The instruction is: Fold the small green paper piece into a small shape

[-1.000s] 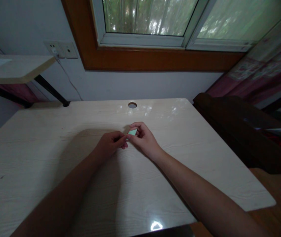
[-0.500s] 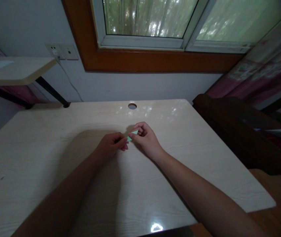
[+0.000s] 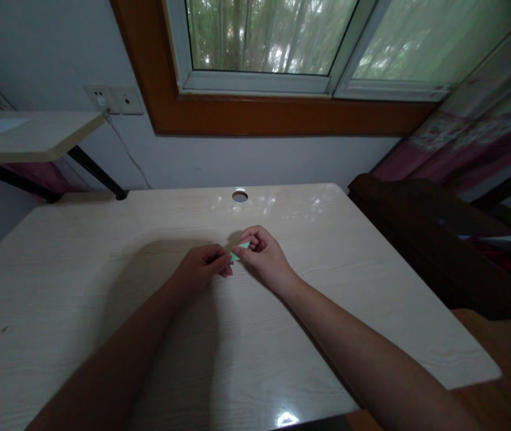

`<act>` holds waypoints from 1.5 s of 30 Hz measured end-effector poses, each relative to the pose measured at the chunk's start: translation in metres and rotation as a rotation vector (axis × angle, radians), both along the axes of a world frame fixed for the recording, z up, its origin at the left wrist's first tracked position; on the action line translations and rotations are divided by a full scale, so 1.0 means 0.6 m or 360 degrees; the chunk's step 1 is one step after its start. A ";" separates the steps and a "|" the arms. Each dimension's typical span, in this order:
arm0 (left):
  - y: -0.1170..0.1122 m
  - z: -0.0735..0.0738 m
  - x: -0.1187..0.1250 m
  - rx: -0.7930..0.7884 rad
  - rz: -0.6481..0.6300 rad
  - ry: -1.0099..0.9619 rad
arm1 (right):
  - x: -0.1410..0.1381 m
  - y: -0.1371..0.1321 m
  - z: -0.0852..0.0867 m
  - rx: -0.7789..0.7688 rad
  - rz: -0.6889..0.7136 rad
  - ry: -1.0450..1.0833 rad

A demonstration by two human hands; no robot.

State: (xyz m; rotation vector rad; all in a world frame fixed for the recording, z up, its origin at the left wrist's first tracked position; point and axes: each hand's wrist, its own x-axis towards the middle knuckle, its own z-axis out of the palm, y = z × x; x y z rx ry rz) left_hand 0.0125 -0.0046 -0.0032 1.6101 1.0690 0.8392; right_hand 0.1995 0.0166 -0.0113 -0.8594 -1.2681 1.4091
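Observation:
A small piece of light green folded paper [image 3: 235, 257] is held between my two hands above the middle of the desk. My left hand [image 3: 205, 262] pinches its left end between thumb and fingers. On the other side, my right hand [image 3: 266, 254] grips the paper with thumb and forefinger, its other fingers curled behind. Both hands cover much of the paper, so its full shape cannot be made out.
The pale wood-grain desk [image 3: 102, 218] has a round cable hole [image 3: 239, 196] near its back edge. A raised shelf [image 3: 35, 140] on black legs stands at the left. Dark wooden furniture [image 3: 417, 239] is beside the desk's right edge. Behind is a window [image 3: 259, 84].
The view has tilted up very slightly, so everything sits a little lower. Both hands keep their hold on the green paper, with hardly any shift between them.

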 end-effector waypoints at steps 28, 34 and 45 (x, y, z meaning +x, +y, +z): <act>0.000 0.005 0.004 0.0040 0.0088 0.0067 | 0.000 0.004 -0.001 -0.0037 -0.0026 0.0127; 0.000 0.006 0.003 0.0096 0.0009 0.0122 | 0.000 0.006 -0.004 -0.0024 0.0058 0.0070; 0.002 0.000 0.001 0.0099 -0.0066 0.0149 | -0.002 0.005 -0.007 -0.0052 0.0097 0.0120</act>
